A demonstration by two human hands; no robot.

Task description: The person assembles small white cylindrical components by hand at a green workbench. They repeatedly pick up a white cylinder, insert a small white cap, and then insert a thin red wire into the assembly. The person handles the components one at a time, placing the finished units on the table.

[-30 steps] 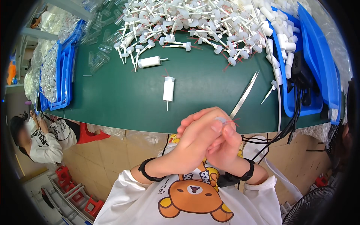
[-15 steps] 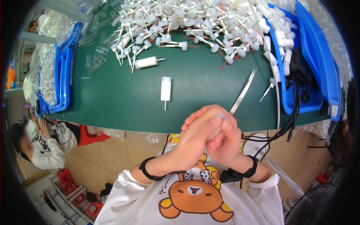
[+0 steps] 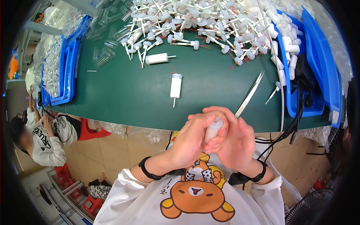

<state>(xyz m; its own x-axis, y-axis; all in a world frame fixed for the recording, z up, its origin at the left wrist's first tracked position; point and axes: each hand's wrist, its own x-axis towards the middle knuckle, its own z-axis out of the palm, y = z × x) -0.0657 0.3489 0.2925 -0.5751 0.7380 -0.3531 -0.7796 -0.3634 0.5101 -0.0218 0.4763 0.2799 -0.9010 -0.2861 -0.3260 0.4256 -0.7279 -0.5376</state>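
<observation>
Small white plastic tube (image 3: 212,129), now showing between the hands where it was hidden a second ago, gripped by the closed fingers of left hand (image 3: 191,140) and right hand (image 3: 236,142), just near of the green counter (image 3: 123,93) edge, tweezers (image 3: 249,94) idle beyond.

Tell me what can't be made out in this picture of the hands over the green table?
- Small white piece, head view: mostly wrapped by the left hand and right hand; its shape and lower end are hidden.
- Metal tweezers: near end hidden behind the fingers.
- Heap of white parts: cut off by the top edge, too small to count.
</observation>
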